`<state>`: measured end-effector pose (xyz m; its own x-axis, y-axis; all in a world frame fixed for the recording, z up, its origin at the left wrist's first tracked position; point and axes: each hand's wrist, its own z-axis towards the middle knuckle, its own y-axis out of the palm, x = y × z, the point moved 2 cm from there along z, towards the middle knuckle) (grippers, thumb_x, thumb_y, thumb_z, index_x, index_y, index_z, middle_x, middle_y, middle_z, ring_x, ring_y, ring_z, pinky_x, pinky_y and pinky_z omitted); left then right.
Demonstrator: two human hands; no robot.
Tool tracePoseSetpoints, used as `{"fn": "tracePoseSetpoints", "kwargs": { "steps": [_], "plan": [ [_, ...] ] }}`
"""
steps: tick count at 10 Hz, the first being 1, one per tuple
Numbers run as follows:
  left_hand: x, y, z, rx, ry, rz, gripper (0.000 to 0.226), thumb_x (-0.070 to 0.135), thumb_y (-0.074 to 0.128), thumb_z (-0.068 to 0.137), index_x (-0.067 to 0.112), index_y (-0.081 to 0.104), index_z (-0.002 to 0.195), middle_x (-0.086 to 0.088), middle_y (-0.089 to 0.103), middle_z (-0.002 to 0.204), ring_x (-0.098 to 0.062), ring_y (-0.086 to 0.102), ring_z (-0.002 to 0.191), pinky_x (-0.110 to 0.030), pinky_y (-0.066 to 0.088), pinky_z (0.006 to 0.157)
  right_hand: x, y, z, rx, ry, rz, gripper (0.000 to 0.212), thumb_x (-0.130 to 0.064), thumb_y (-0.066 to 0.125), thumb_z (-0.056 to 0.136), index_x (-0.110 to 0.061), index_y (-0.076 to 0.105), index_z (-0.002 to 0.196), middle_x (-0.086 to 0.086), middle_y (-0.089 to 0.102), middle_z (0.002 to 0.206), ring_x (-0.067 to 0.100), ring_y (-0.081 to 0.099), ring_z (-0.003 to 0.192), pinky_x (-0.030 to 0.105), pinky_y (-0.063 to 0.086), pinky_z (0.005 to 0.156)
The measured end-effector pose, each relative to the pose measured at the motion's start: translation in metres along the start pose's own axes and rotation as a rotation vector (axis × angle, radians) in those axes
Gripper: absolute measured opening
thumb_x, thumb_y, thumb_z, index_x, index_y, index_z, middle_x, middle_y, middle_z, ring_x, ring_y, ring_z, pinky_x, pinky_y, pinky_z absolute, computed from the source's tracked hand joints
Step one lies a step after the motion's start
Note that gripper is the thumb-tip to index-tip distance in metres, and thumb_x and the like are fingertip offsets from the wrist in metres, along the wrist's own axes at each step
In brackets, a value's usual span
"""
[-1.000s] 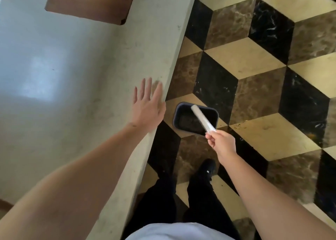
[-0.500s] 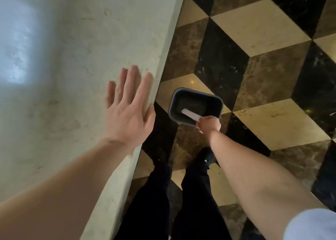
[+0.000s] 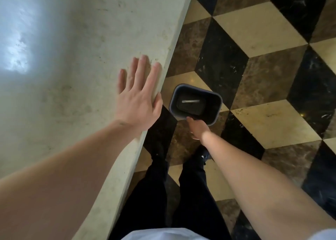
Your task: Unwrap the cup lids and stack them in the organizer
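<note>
A dark grey bin (image 3: 216,112) stands on the floor beside the counter. A rolled clear wrapper (image 3: 190,101) lies flat on its bottom. My right hand (image 3: 198,129) hangs just at the bin's near rim, fingers pointing down, holding nothing that I can see. My left hand (image 3: 138,98) rests flat on the pale stone counter (image 3: 81,58) at its right edge, fingers spread. No cup lids or organizer are in view.
The floor (image 3: 263,67) is a cube pattern of black, brown and cream marble tiles. My legs in black trousers (image 3: 190,194) and a black shoe (image 3: 203,154) stand below the bin, close to the counter's edge.
My right hand lowered the wrapper into the bin and let it go; the wrapper now lies at the bottom. The view tilted down and closer. My left hand stayed on the counter.
</note>
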<state>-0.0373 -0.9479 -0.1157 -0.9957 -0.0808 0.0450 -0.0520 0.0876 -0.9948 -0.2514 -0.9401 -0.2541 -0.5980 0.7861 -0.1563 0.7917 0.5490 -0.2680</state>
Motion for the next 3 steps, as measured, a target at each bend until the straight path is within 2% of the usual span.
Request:
{"fn": "tracePoseSetpoints", "kwargs": {
  "steps": [1, 2, 3],
  "plan": [
    [0.004, -0.005, -0.003, -0.016, 0.001, -0.05, 0.077, 0.044, 0.042, 0.094, 0.029, 0.008, 0.162, -0.007, 0.005, 0.171, -0.028, -0.003, 0.158, -0.052, 0.004, 0.125, 0.01, 0.012, -0.071, -0.09, -0.043, -0.045, 0.036, -0.039, 0.054, 0.103, -0.011, 0.065, 0.125, 0.006, 0.073, 0.096, 0.023, 0.073, 0.088, 0.044, 0.061, 0.091],
    [-0.002, -0.029, -0.001, -0.109, -0.027, -0.149, 0.073, 0.038, 0.047, 0.097, 0.029, 0.012, 0.16, -0.008, 0.004, 0.172, -0.029, -0.007, 0.157, -0.053, 0.003, 0.127, 0.02, 0.031, -0.133, -0.153, -0.063, -0.097, 0.029, -0.027, 0.054, 0.102, -0.006, 0.066, 0.118, 0.015, 0.075, 0.108, 0.031, 0.074, 0.101, 0.045, 0.056, 0.096],
    [-0.006, -0.049, -0.021, -0.173, -0.084, -0.399, 0.049, 0.024, 0.052, 0.095, 0.022, 0.048, 0.144, -0.009, 0.041, 0.157, -0.033, 0.028, 0.149, -0.043, 0.028, 0.119, 0.027, 0.057, -0.184, -0.164, -0.182, -0.276, 0.033, -0.022, 0.052, 0.102, 0.002, 0.069, 0.116, 0.021, 0.074, 0.114, 0.034, 0.073, 0.104, 0.039, 0.058, 0.088]
  ]
}}
